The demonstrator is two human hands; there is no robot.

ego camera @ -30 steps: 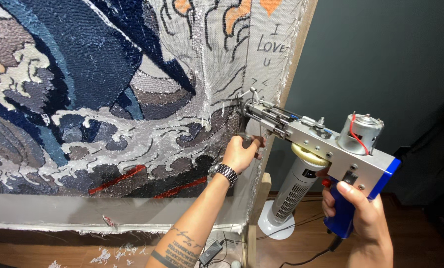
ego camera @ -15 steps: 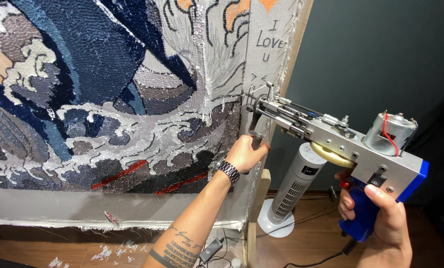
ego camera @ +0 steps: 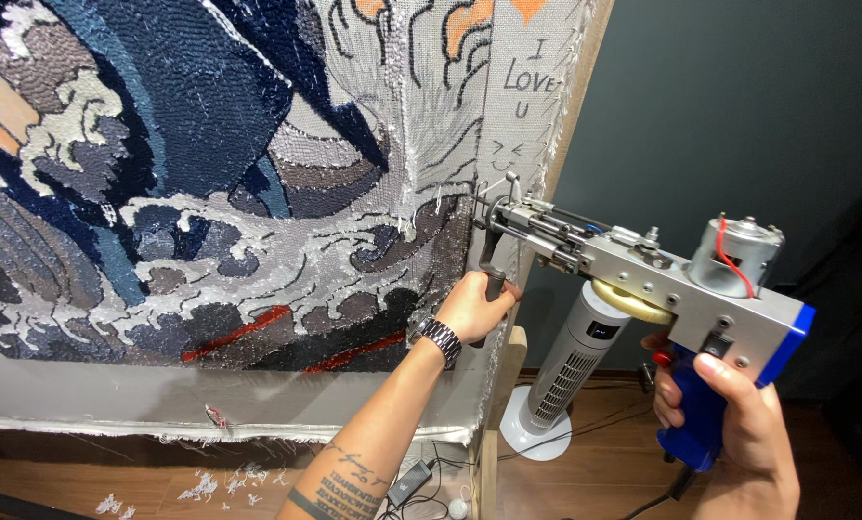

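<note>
Tufted rug (ego camera: 209, 193), tufting gun (ego camera: 643, 274) between hands, seemingly gripped

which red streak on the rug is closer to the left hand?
The right-hand red yarn streak, just left of the left hand; the other red yarn streak lies farther left.

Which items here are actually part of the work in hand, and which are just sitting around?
In use:
tufting gun
right hand on its blue grip
left hand on its front handle
tufted cloth

Lying about:
tower fan
yarn scraps
power adapter
</note>
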